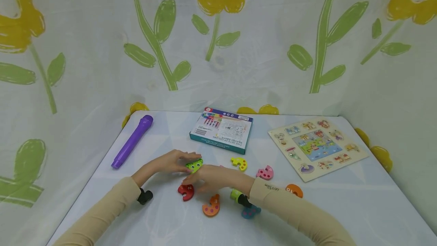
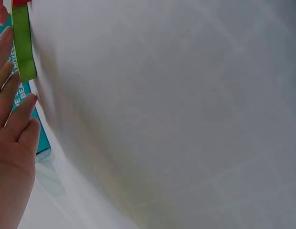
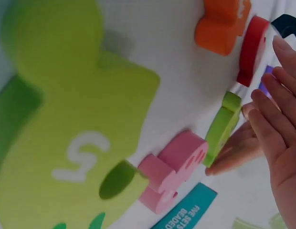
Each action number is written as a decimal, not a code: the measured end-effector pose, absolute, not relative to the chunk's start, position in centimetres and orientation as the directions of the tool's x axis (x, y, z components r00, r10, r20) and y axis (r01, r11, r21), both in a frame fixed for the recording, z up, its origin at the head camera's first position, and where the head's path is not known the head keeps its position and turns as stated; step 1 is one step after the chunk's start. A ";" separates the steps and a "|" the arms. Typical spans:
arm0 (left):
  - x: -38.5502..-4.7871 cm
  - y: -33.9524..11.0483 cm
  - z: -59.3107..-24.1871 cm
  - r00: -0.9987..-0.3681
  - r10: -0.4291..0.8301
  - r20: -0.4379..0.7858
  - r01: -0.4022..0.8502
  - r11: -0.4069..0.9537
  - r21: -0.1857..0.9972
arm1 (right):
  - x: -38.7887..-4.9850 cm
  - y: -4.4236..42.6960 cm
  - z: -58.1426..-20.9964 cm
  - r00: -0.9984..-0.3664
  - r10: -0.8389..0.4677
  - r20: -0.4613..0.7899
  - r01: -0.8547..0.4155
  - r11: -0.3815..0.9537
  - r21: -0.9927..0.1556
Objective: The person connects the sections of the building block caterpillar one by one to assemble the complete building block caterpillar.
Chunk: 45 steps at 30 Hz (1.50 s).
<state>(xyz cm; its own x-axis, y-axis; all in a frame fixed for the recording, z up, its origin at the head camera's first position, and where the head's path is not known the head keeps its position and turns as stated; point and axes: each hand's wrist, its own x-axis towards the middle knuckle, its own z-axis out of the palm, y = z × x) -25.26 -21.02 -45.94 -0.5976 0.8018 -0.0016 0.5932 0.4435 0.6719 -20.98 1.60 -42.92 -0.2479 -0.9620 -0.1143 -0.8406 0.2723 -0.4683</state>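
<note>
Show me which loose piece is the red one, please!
The red piece marked 2, lying left of both orange pieces in the head view. It alone is red; the other loose pieces showing are green, yellow, pink, orange or blue.

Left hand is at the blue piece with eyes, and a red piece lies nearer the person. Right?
Colour's off: the piece with eyes at the left hand is green, not blue, as the head view shows. The red piece is where you say.
</note>
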 end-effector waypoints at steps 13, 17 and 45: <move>-25.1 -20.8 -46.0 -0.614 0.789 -0.035 0.576 0.477 0.664 | -20.3 2.0 -43.4 -0.243 -0.965 -0.097 -0.859 0.261 -0.441; -25.1 -20.8 -45.8 -0.619 0.784 -0.043 0.573 0.489 0.658 | -20.1 2.1 -43.4 -0.252 -0.961 -0.112 -0.846 0.275 -0.457; -24.0 -21.8 -45.5 -0.658 0.748 -0.087 0.538 0.548 0.640 | -20.0 1.3 -42.7 -0.218 -0.968 -0.128 -0.868 0.252 -0.428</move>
<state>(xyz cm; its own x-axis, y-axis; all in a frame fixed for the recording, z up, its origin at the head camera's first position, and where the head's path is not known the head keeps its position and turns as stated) -24.03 -21.78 -45.48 -0.6585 0.7476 -0.0872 0.5378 0.5483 0.6404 -19.96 1.30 -42.73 -0.2177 -0.9676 -0.1279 -0.8680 0.2518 -0.4280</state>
